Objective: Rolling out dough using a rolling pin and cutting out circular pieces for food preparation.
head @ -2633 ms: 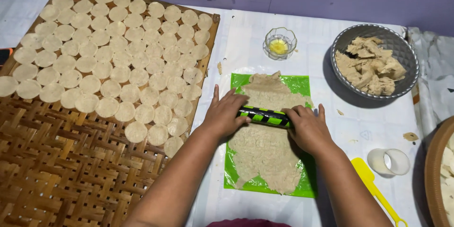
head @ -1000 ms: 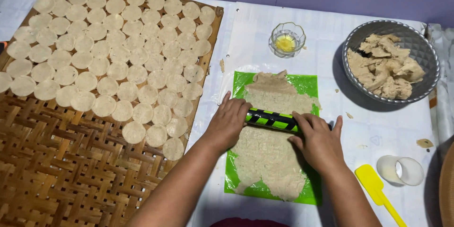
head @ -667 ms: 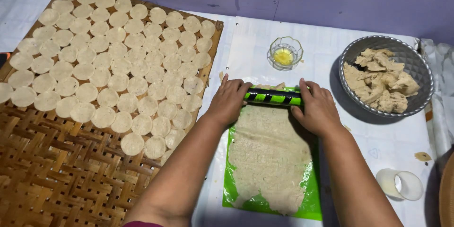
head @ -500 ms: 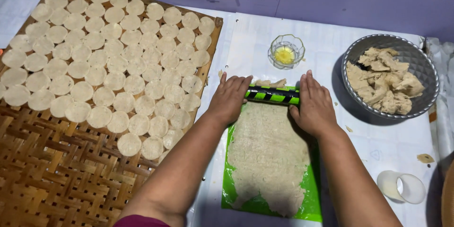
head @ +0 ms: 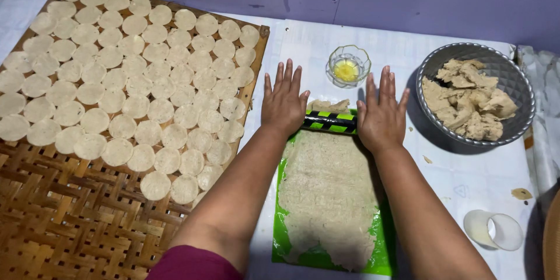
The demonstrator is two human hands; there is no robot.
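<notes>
A thin sheet of pale dough (head: 329, 195) lies flattened on a green mat (head: 385, 256) in front of me. At its far end rests a rolling pin with green and black stripes (head: 329, 121). My left hand (head: 284, 103) presses flat on the pin's left end, fingers stretched out. My right hand (head: 382, 114) presses the same way on its right end. A small lump of dough (head: 329, 105) pokes out just beyond the pin.
A woven bamboo tray (head: 64, 227) on the left carries several rows of round dough discs (head: 125, 76). A small glass bowl with yellow liquid (head: 348, 65) stands beyond the pin. A metal bowl of dough scraps (head: 475, 100) sits at the right, a round cutter cup (head: 493, 230) nearer me.
Both hands have rolled the pin away from me, from the middle of the dough to its far end. The dough sheet is longer and thinner, and my fingers have stretched out.
</notes>
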